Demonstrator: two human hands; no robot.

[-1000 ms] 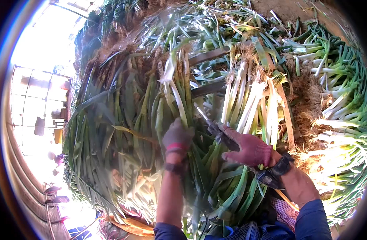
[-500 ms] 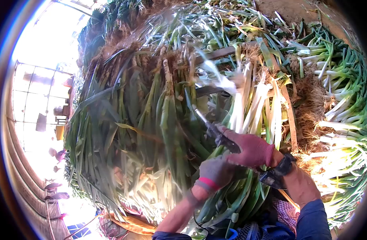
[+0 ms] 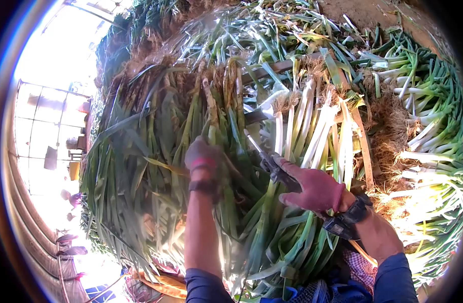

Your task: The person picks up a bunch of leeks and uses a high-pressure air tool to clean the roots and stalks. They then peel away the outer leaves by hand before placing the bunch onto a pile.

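Observation:
My right hand (image 3: 312,188), in a reddish work glove, grips a black air blow gun (image 3: 274,167) with a thin pale nozzle pointing up and left. Beneath it lie several cleaned leeks (image 3: 304,123) with white stems and roots at the far end. My left hand (image 3: 203,154), gloved and smeared by motion, is over the pile of unpeeled leeks (image 3: 155,136). Its fingers are hidden, so I cannot see whether it touches a stem. The brown, dirty stems of this pile point away from me, and their long green leaves hang toward me.
Stripped leaves (image 3: 231,38) are heaped at the back. Along the right side lies a row of white-stemmed leeks (image 3: 423,136), roots facing inward. A wooden strip (image 3: 363,146) runs beside the cleaned leeks. A gridded frame (image 3: 49,121) stands in bright light at the left.
My left hand has left the right hand's side and moved left and up over the unpeeled pile. Another white stem now lies with the cleaned leeks; the blow gun stays in my right hand.

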